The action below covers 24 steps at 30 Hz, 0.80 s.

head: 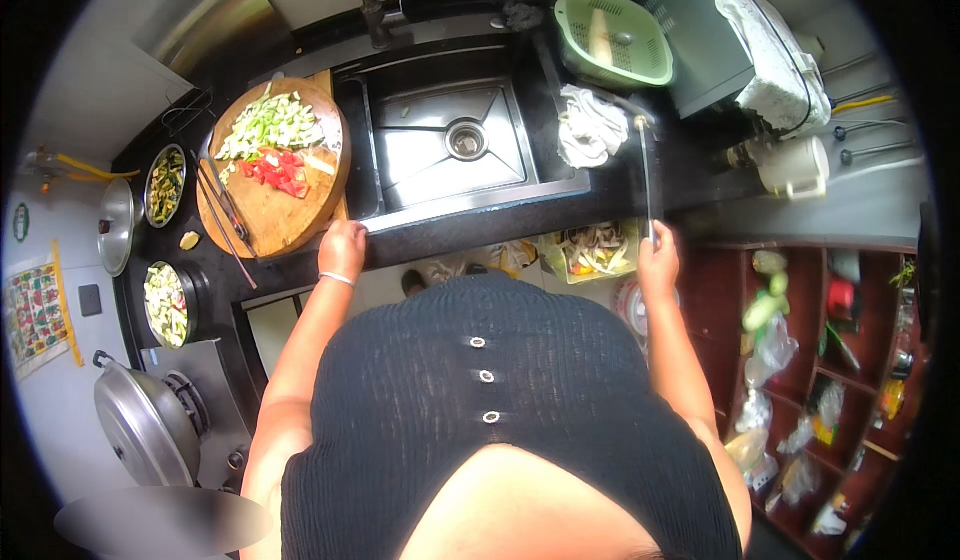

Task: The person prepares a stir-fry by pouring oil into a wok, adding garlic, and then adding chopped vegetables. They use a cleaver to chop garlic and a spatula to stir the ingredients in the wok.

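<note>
My left hand [343,248] rests with curled fingers at the counter's front edge, beside a round wooden chopping board [259,228]. Nothing shows in its fingers. On the board lie chopped green vegetable pieces [268,126], cut red pieces [279,173] that look like tomato or pepper, and a pair of dark tongs or chopsticks [225,211]. My right hand [660,260] grips a long thin metal tool [646,173], perhaps a knife seen edge-on. It points away from me over the counter, right of a crumpled white cloth [592,126].
A sink [427,177] lies ahead. Behind the cloth stands a green colander [652,64]. Below the counter is a bin of scraps [555,263]. At left are two filled dishes [165,185], a lid [118,230] and a covered wok [142,417]. Shelves [795,380] stand right.
</note>
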Each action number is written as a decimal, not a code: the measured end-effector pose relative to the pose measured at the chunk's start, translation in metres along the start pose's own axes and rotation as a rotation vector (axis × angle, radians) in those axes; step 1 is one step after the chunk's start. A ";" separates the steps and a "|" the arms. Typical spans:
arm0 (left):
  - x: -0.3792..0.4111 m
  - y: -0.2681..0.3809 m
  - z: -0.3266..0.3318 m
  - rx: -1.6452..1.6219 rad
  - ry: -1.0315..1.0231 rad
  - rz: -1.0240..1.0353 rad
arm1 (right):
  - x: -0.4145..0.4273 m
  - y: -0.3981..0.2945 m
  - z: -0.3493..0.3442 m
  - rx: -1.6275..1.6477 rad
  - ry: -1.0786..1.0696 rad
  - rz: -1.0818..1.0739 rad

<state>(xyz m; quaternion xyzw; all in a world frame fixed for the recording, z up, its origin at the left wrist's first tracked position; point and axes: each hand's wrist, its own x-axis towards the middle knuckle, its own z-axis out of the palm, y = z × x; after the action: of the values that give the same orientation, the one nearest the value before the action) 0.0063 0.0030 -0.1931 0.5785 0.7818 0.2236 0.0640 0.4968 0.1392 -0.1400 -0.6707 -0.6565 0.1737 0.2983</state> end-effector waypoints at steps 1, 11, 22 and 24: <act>-0.002 0.001 0.001 0.013 0.016 -0.005 | 0.010 0.009 0.005 -0.069 0.030 -0.012; -0.011 -0.006 0.039 -0.229 0.077 -0.383 | 0.109 0.072 0.062 -0.321 0.092 0.029; -0.106 0.058 -0.046 -1.988 0.185 -0.900 | 0.156 0.032 0.067 -0.550 -0.023 -0.128; -0.120 0.063 -0.066 -1.986 0.263 -0.880 | 0.166 0.030 0.069 -0.476 -0.053 -0.224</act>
<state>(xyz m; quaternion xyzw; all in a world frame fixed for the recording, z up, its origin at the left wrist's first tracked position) 0.0769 -0.1127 -0.1266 -0.0896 0.3920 0.7719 0.4924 0.4901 0.3161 -0.1854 -0.6404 -0.7566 -0.0023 0.1321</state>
